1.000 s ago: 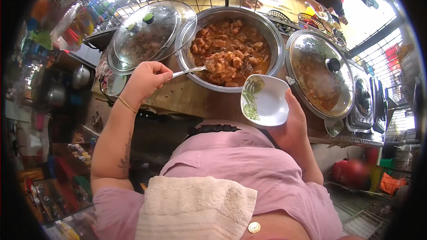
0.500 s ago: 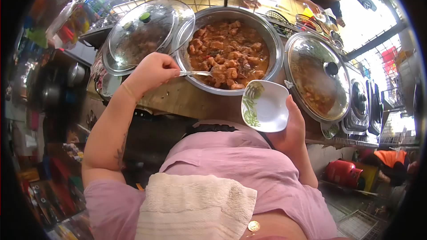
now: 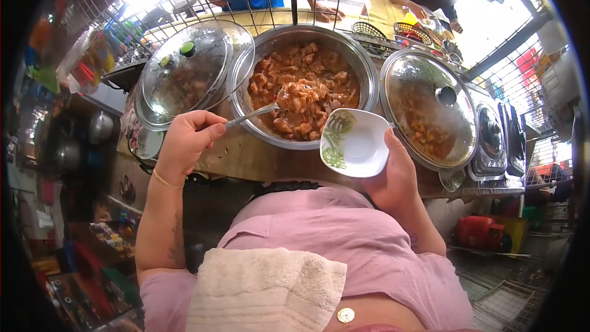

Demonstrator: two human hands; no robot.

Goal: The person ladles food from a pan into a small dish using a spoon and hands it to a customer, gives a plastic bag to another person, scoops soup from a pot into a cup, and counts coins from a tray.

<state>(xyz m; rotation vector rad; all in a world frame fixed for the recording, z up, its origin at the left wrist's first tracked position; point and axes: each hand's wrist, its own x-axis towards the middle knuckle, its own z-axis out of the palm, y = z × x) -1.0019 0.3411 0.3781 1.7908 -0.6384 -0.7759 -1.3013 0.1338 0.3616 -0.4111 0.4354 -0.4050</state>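
My left hand (image 3: 187, 141) is closed round the handle of a metal spoon (image 3: 251, 115). The spoon's bowl, heaped with meat in sauce, is over the large metal pot (image 3: 369, 89) of reddish-brown stew (image 3: 332, 74). In my right hand (image 3: 393, 172) is a square white bowl (image 3: 362, 147) with a green leaf pattern. The bowl holds no food and tilts toward me, beside the pot's near right rim.
Left of the pot is a lidded dish (image 3: 184, 74); right of it stands another lidded pot (image 3: 430, 110), with more covered trays (image 3: 491, 135) beyond. A wire grille (image 3: 264, 15) runs behind them. People stand or lean beyond it. A red gas cylinder (image 3: 479, 233) is low at right.
The spoon has come up from the stew with a heaped load. My left hand has moved lower and left in view. The pots and the bowl appear shifted slightly left.
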